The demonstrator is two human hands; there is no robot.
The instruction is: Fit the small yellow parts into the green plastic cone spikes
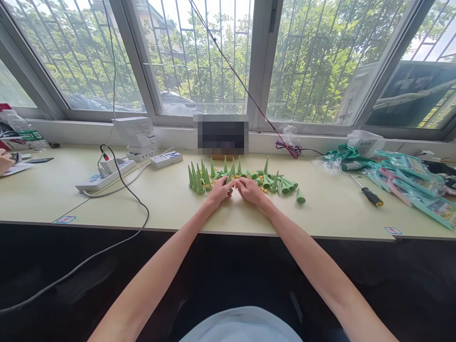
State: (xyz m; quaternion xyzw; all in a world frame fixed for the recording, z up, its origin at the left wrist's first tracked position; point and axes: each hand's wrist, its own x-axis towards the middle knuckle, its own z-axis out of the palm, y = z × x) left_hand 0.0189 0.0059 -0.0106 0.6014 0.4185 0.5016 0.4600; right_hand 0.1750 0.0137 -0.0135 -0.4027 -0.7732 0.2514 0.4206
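Observation:
My left hand (pixel 220 191) is closed around a small green cone (pixel 230 177), whose tip points up. Close beside it, my right hand (pixel 249 190) has its fingers pinched together near the cone's lower end. Whatever lies between those fingertips is too small to make out. On the left stand several upright green cones (pixel 199 185), tips up. More green cones (pixel 287 185) lie on their sides to the right, with one loose cone (pixel 301 196) nearest the table's front edge. Small yellow-orange pieces (pixel 264 189) are scattered among the cones, partly hidden by my hands.
A power strip (pixel 105 175) with cables sits left, beside stacked white boxes (pixel 137 137). At right are a screwdriver (pixel 372 196) and teal plastic packages (pixel 409 183). A pixelated dark object (pixel 223 137) stands behind the cones. Another person's hand (pixel 4 161) shows at far left.

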